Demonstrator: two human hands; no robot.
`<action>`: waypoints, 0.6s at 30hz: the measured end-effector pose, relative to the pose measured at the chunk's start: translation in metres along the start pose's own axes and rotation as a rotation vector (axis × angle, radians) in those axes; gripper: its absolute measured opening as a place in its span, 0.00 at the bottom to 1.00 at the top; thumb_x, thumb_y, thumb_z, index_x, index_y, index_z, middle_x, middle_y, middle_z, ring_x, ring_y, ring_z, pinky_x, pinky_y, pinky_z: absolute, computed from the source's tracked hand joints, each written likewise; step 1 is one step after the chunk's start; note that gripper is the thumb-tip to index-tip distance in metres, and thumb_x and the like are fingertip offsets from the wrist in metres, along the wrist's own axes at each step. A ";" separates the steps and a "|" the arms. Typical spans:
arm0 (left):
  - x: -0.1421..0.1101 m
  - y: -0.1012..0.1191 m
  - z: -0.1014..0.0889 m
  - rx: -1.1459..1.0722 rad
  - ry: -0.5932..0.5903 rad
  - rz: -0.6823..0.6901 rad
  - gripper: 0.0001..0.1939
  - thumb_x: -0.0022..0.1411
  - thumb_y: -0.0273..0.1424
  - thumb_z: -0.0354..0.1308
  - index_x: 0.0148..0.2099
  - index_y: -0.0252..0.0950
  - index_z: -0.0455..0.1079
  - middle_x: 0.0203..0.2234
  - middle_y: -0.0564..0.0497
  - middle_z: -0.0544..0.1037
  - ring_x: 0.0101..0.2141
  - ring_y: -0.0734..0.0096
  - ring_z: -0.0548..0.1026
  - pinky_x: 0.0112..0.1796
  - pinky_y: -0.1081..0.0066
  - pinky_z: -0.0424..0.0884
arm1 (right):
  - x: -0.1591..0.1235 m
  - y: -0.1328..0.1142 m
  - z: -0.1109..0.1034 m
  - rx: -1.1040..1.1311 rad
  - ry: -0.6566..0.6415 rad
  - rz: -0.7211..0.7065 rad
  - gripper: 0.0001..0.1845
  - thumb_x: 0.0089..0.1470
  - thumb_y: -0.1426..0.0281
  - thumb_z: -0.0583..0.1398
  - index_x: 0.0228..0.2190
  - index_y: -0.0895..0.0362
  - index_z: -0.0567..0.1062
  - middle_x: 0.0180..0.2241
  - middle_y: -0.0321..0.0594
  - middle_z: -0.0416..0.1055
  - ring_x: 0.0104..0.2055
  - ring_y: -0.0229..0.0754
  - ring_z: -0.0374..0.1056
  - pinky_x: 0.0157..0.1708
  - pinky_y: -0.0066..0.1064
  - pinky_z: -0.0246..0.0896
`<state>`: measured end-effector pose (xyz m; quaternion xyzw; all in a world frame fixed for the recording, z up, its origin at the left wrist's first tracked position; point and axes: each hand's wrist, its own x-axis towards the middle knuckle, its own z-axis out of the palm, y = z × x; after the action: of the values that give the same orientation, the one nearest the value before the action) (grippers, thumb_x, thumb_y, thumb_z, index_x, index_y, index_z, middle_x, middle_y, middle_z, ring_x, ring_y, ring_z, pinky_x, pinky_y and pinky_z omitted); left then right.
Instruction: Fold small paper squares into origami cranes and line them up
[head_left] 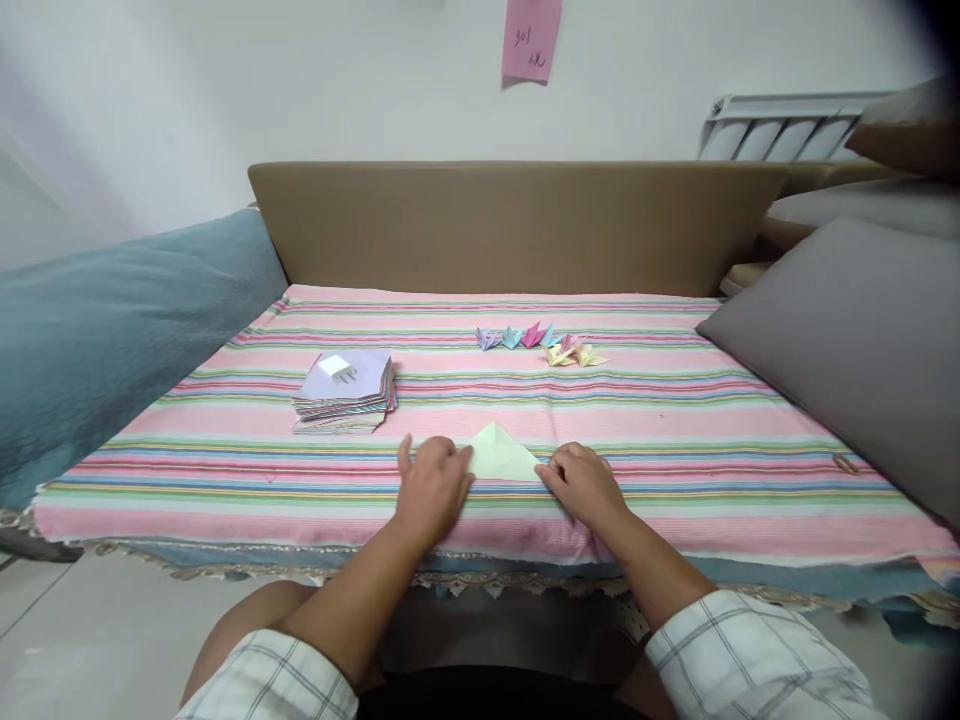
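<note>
A pale green sheet of origami paper (501,456), folded into a triangle, lies on the striped cloth in front of me with its point facing away. My left hand (433,485) is closed at the paper's left corner, pinching it between thumb and fingers. At the opposite corner, my right hand (586,482) grips the paper with thumb and forefinger. Beyond the hands sits a row of small folded paper cranes (534,335) in purple, blue, pink and yellow.
Left of the hands stands a stack of square paper (345,405) with a white plug adapter (337,368) on top. A grey cushion (847,350) leans at the right, near a small brown loop (845,463). The striped cloth (675,420) covers the sofa seat up to a brown backrest (517,225).
</note>
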<state>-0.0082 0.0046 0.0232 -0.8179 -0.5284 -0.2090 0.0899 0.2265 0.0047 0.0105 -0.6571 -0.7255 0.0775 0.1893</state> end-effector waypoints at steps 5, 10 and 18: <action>-0.014 0.025 0.011 -0.047 -0.132 0.282 0.28 0.55 0.42 0.58 0.56 0.41 0.60 0.43 0.45 0.68 0.51 0.56 0.61 0.56 0.49 0.43 | 0.002 0.001 -0.001 -0.008 0.008 -0.008 0.16 0.54 0.60 0.54 0.20 0.56 0.67 0.28 0.37 0.65 0.34 0.41 0.61 0.34 0.31 0.49; -0.016 0.026 0.017 -0.056 -0.164 0.258 0.32 0.53 0.44 0.58 0.58 0.40 0.58 0.43 0.43 0.67 0.50 0.54 0.61 0.53 0.49 0.51 | 0.004 0.003 -0.003 -0.028 0.021 0.003 0.14 0.53 0.61 0.55 0.22 0.55 0.68 0.29 0.38 0.67 0.34 0.42 0.62 0.34 0.32 0.52; -0.017 0.025 0.019 -0.074 -0.146 0.267 0.26 0.55 0.41 0.57 0.55 0.39 0.61 0.45 0.42 0.66 0.50 0.54 0.61 0.52 0.51 0.54 | -0.028 -0.034 0.017 0.004 0.012 -0.550 0.23 0.57 0.68 0.50 0.54 0.57 0.61 0.56 0.45 0.60 0.59 0.46 0.51 0.59 0.46 0.38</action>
<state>0.0125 -0.0132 0.0004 -0.8966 -0.4121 -0.1548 0.0479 0.1903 -0.0247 0.0028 -0.4355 -0.8753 0.0208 0.2090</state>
